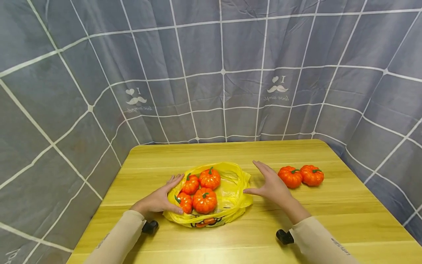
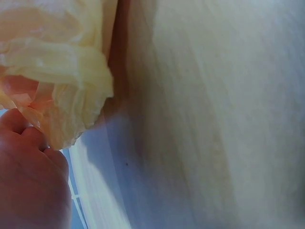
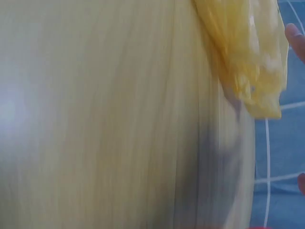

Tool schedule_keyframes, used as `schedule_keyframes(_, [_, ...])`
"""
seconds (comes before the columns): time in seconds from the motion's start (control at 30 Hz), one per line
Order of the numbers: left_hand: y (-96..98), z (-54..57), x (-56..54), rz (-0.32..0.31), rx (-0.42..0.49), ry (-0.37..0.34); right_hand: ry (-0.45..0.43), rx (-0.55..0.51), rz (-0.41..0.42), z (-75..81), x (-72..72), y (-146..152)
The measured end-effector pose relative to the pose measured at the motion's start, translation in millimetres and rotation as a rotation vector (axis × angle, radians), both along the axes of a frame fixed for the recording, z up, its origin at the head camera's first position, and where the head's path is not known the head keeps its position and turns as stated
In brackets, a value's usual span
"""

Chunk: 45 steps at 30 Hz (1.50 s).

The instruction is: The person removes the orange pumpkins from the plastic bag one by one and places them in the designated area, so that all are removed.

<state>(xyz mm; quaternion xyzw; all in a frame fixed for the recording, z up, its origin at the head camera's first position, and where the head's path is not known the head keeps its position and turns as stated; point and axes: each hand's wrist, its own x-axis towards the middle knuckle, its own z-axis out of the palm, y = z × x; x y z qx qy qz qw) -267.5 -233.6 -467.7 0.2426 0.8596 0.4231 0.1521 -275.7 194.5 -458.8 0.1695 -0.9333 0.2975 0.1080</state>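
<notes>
Yellow bag [image 1: 235, 213] | four pumpkins [image 1: 204, 201] inside | left fingers [image 1: 174, 181] touching bag

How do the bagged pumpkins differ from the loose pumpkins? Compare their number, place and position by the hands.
Number: the bagged pumpkins are four; the loose pumpkins are two.
Place: the bagged pumpkins sit inside the yellow bag; the loose pumpkins sit on the table.
Position: the bagged pumpkins lie between the left hand and right hand; the loose pumpkins lie to the right hand's right.
Shared: both groups are orange with green stems.
</notes>
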Motion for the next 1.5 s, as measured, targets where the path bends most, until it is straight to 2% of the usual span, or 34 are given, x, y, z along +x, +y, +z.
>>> schedule_keyframes(0.17, [-1.4, -2.4, -1.5, 0.003, -0.006, -0.007, -0.016, -0.023, 0.037, 3.0, 3.4, -14.2])
schedule_keyframes(0.37, [-0.6, -0.2, -1.6, -0.004, -0.017, 0.002, -0.022, -0.035, 0.09, 8.0, 8.3, -28.4])
schedule_keyframes(0.53, [0.3, 0.3, -1.4, -0.001, -0.007, 0.0, -0.062, -0.064, 0.122, 8.8, 9.7, -42.5])
schedule_keyframes(0.73, [0.3, -0.8, -0.9, 0.0, -0.012, -0.002, -0.128, -0.081, 0.176, 3.0, 12.8, -62.9])
schedule_keyframes(1.07, [-0.2, -1.4, -2.2, -0.01, -0.014, 0.013, -0.145, -0.092, 0.291, -6.0, 17.8, -91.0])
schedule_keyframes(1.5, [-1.0, -1.1, -2.1, -0.006, -0.002, 0.011, -0.154, -0.054, 0.335, -15.2, 27.5, -116.2])
